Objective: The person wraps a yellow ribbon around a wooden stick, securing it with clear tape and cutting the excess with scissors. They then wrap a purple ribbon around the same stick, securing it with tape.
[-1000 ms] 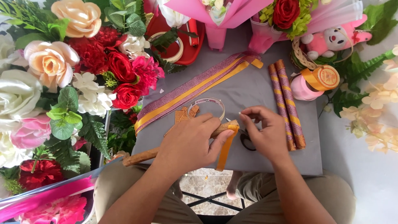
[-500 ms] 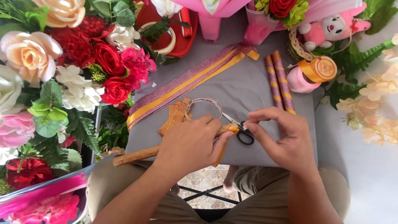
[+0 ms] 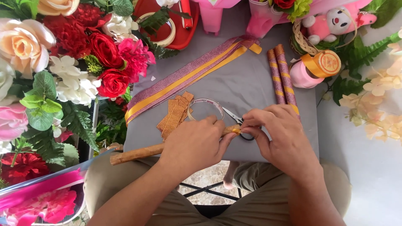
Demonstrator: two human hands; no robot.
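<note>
At the near edge of the grey board (image 3: 251, 83), the left hand (image 3: 194, 144) grasps a brown stick (image 3: 136, 154) in a clenched grip; the right hand (image 3: 280, 134) pinches its yellow-wrapped tip (image 3: 234, 130). Scissors (image 3: 234, 119) lie just behind; bare board beyond.

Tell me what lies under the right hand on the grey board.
Under the right hand black scissors show only blades and part of a handle loop; the rest is covered. The left hand grips a brown stick.

Scissors (image 3: 243, 123) between hands, on board (image 3: 251, 83)
</note>
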